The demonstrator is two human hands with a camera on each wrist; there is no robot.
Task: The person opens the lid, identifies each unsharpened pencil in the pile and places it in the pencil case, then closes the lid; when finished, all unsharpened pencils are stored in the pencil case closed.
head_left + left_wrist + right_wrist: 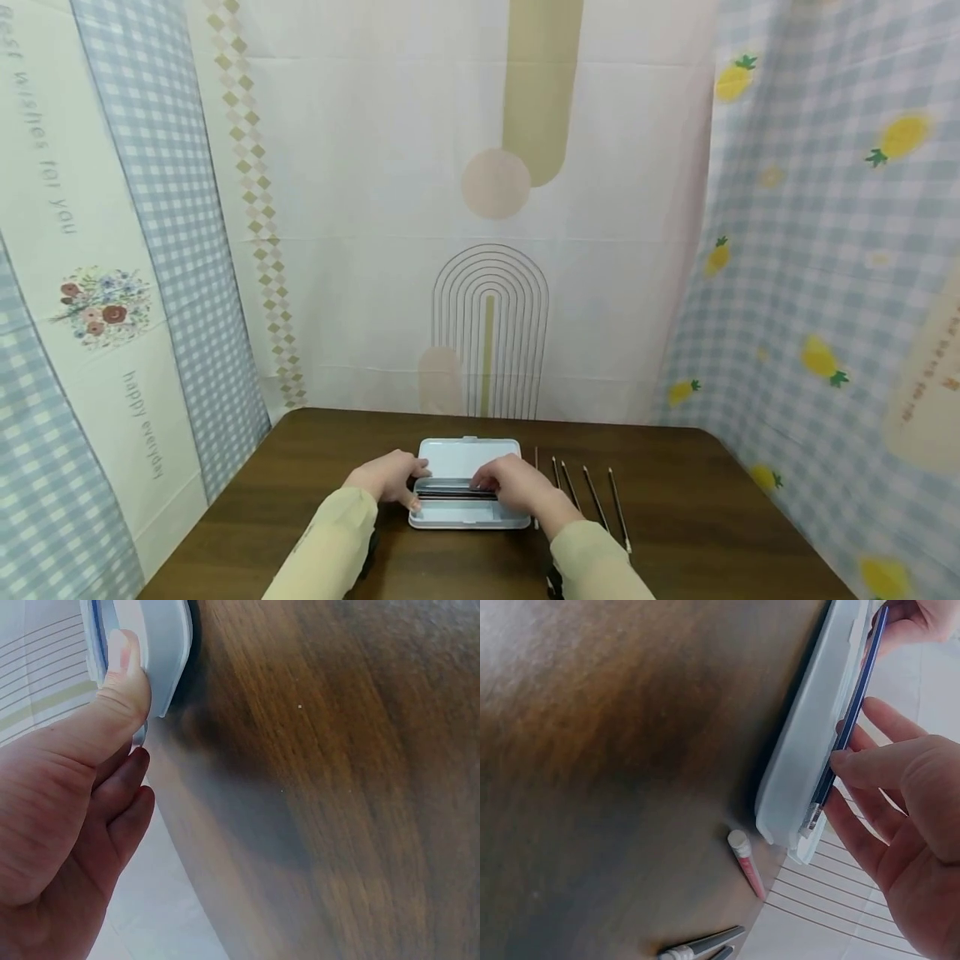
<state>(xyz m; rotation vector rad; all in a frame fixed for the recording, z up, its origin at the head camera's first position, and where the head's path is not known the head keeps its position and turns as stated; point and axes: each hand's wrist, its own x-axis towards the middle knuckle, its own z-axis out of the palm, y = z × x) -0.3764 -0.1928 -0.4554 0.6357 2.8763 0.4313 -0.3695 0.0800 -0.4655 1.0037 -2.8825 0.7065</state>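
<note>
A pale blue pencil case (pixel 442 515) lies unfolded on the table, its lid (pixel 467 457) laid back on the far side. My left hand (pixel 386 477) grips the left end of the case. In the left wrist view, the thumb (pixel 124 682) presses on the case's end and the other fingers curl behind it. Over the case, my right hand (pixel 517 483) pinches a dark blue pencil (pixel 864 679) between thumb and fingers. This pencil runs along the case's length, its metal ferrule (pixel 812 814) near the case's right end.
Several pencils (pixel 618 508) lie side by side on the brown wooden table (pixel 712 517), right of the case. One with a red barrel (pixel 751 871) lies closest to the case. Patterned cloth (pixel 360 292) hangs behind the table and at both sides.
</note>
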